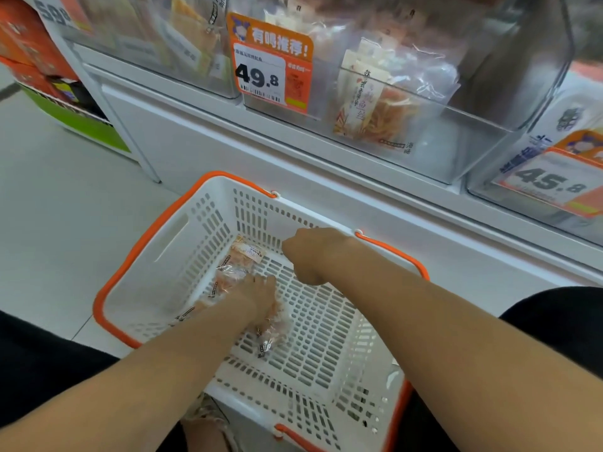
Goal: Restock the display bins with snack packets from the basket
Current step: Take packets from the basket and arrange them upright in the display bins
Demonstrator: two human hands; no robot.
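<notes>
Head view: the left hand rests on the snack packets at the bottom of the basket. I cannot tell if its fingers pinch one. At its 1 o'clock the right hand is curled up, and its palm is hidden. The display bin is up at 12 o'clock. The packets look slippery, so it is best to scoop them together with both hands, then lift.

fingers of right hand hidden, packets partly under left hand, upper bins blurred
</notes>
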